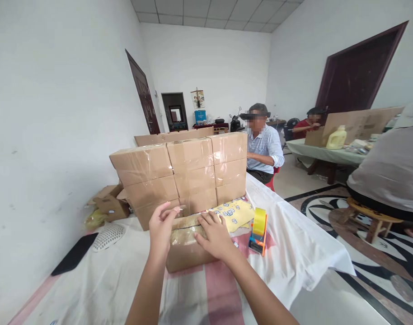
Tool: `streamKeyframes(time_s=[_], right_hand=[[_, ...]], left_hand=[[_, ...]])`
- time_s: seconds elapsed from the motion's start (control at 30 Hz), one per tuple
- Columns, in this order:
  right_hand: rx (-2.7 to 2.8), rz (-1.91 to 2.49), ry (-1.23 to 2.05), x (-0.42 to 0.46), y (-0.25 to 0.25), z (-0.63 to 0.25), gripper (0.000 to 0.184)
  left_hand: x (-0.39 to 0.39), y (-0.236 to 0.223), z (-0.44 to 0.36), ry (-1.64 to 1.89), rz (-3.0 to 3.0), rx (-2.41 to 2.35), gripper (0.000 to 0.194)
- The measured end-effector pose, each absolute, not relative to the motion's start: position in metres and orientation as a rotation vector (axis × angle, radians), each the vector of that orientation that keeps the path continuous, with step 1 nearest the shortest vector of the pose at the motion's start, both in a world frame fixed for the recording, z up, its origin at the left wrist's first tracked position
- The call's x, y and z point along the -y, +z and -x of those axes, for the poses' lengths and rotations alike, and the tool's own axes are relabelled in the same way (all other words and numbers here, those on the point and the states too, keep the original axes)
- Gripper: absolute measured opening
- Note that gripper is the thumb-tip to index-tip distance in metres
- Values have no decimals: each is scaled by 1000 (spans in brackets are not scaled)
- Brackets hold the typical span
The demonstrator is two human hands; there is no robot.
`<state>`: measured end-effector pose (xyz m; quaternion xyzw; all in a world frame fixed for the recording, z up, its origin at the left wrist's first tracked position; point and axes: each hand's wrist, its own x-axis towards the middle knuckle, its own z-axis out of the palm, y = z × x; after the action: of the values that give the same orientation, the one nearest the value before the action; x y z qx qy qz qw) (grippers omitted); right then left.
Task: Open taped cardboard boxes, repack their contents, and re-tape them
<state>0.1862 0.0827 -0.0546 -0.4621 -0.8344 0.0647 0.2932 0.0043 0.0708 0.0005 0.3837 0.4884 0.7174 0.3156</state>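
A brown cardboard box (193, 256) with shiny clear tape over its top sits on the cloth-covered table in front of me. My right hand (215, 234) lies flat on the box's top, fingers spread. At the left end of the box, my left hand (161, 225) is raised with thumb and fingers pinched together. A thin strip of clear tape (182, 208) shows at its fingertips, too small to see well. Right of the box stands a tape dispenser (259, 231) with an orange frame and a yellow roll. Yellow printed sheets (237, 214) lie behind my right hand.
Taped cardboard boxes (193, 174) form a stacked wall behind the work. A black flat object (76, 253) and a white perforated cover (109, 237) lie at left. Across the table sits a person (265, 142); others sit by another table (331, 151) at right.
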Motion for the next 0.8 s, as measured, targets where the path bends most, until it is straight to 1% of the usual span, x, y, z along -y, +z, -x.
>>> streamKeyframes(time_s=[0.13, 0.3, 0.43, 0.53, 0.67, 0.7, 0.8], right_hand=[[2221, 1242, 201, -81, -53, -187, 51], [2217, 1245, 246, -84, -51, -186, 51], [2191, 1237, 295, -79, -50, -186, 51], [2195, 1209, 354, -77, -42, -189, 49], [1958, 1132, 748, -102, -13, -180, 31], [1850, 1110, 849, -114, -5, -174, 31], [1601, 981, 1038, -148, 11, -144, 41]], left_hand=[[-102, 9, 2, 1856, -1046, -1232, 54], [-122, 16, 0, 1798, -1054, -1062, 46], [-139, 4, -10, 1728, -977, -940, 45], [-144, -9, -18, 1678, -946, -878, 48], [-142, -20, -19, 1625, -955, -853, 54], [-143, -21, -17, 1647, -948, -851, 55], [-146, -23, -9, 1815, -895, -848, 53]])
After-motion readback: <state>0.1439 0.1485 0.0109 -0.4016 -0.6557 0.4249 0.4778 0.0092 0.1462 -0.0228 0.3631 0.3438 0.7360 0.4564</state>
